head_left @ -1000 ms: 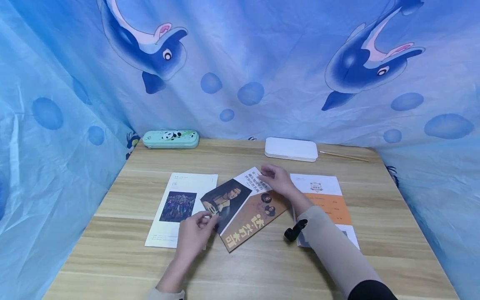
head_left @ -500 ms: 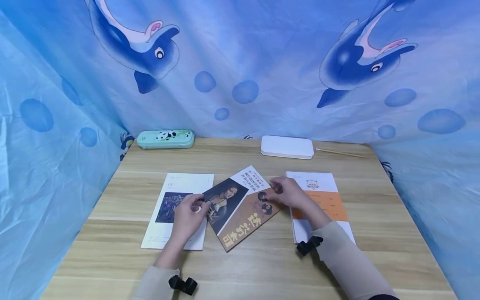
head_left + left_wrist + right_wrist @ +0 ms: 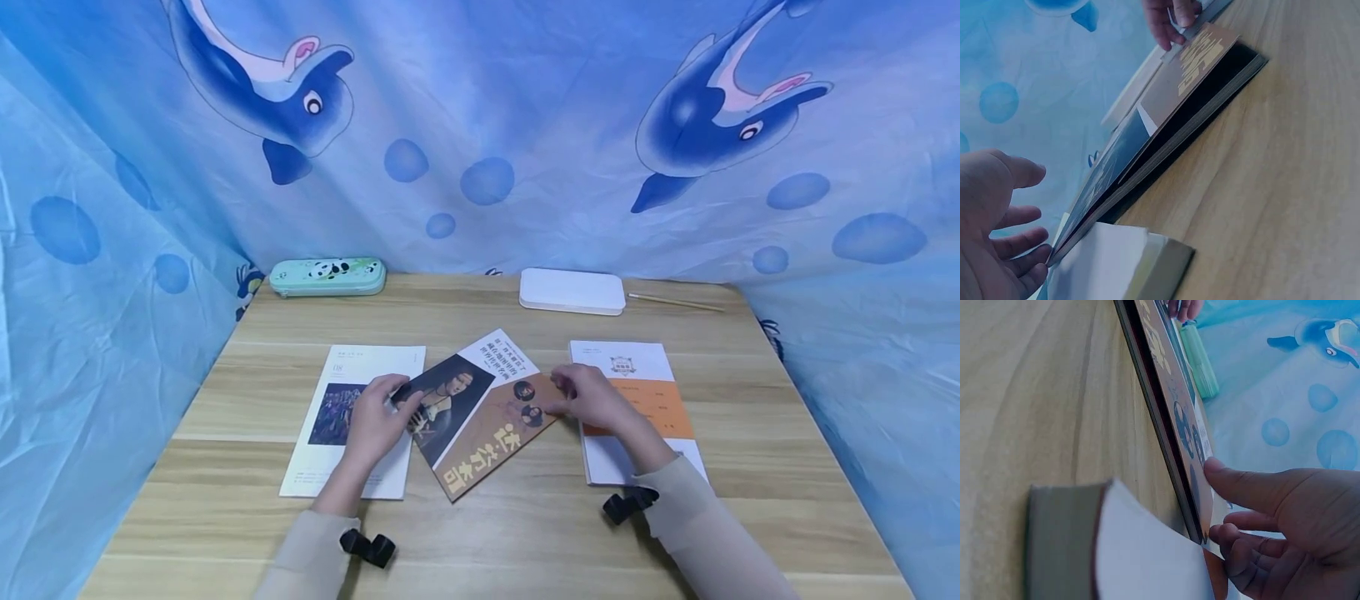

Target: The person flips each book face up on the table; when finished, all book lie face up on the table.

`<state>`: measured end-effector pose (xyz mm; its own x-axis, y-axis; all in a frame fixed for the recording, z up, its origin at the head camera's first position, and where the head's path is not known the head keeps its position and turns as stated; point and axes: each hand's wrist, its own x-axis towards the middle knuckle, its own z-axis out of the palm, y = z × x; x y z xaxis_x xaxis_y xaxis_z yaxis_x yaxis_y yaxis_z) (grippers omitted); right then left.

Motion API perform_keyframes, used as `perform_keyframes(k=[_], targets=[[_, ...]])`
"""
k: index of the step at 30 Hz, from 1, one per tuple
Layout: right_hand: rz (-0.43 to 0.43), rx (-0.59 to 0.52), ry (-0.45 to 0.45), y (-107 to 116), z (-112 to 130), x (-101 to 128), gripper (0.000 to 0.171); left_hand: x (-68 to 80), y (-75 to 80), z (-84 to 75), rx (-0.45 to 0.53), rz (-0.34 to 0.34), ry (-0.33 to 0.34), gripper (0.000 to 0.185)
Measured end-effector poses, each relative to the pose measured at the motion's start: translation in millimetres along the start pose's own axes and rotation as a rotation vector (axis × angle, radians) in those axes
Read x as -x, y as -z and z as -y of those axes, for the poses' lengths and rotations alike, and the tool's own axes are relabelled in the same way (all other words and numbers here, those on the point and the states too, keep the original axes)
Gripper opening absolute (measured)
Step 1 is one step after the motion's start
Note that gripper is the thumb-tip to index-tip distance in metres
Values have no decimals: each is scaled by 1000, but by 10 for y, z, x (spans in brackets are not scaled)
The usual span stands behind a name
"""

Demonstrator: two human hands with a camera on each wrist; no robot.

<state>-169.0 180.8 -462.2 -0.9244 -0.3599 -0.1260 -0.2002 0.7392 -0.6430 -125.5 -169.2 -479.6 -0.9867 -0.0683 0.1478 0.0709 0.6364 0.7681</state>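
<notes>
A closed book (image 3: 468, 412) with a dark portrait, a white band and a brown part on its cover lies slanted mid-table. My left hand (image 3: 377, 417) is at its left corner. In the left wrist view the lower fingers (image 3: 1032, 256) touch the corner, while the thumb stands apart from it. My right hand (image 3: 592, 396) holds the right corner, its thumb on the cover and its other fingers curled at the edge. The book's cover gapes slightly along the near side. The book's ends overlap a white book (image 3: 307, 458) at left and lie close to an orange-and-white book (image 3: 652, 404) at right.
Along the back stand a mint panda pencil case (image 3: 327, 277), a white flat case (image 3: 572, 291) and a thin brush-like stick (image 3: 675, 302). A blue dolphin-print curtain (image 3: 450, 100) surrounds the wooden table (image 3: 495, 550) at the back and sides.
My right hand has moved from the book's far edge to its right corner. My left hand has shifted up to the left corner. The book has barely moved; the head view has shifted slightly.
</notes>
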Motion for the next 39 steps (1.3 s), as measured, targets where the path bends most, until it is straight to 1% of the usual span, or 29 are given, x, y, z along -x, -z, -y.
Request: perform_keyframes(k=[2,5,9,11,19,21,23,26,27,30,34,39], targets=[[13,-8,-13,-1,5,10,42,-20,-8,5,4,5,2,41],[43,1,-5,-6,15,16,60,-38,-17,9,15,14,8,42],[60,36,19,-15,26,17,70,-52,-26,8,7,37,1,45],[60,52,21,-18,35,6,69,-47,-17,5,-5,50,2,48],[15,94,22,16,37,-77,51,20,38,-36,-107,119,-2,63],[5,98,29,28,27,-109,53,39,49,-42,-126,134,-1,67],[8,94,51,50,15,-140,58,62,55,-44,-138,153,5,70],[28,100,89,88,-10,-182,65,98,51,-37,-135,185,0,75],[36,100,102,102,-18,-194,64,112,47,-36,-134,192,0,76],[38,109,123,121,-44,-237,61,156,32,-36,-123,196,-29,77],[-8,97,125,94,-74,-297,55,235,-10,-61,-115,185,-67,78],[-81,118,86,31,-77,-359,60,348,-72,-119,-110,198,-102,78]])
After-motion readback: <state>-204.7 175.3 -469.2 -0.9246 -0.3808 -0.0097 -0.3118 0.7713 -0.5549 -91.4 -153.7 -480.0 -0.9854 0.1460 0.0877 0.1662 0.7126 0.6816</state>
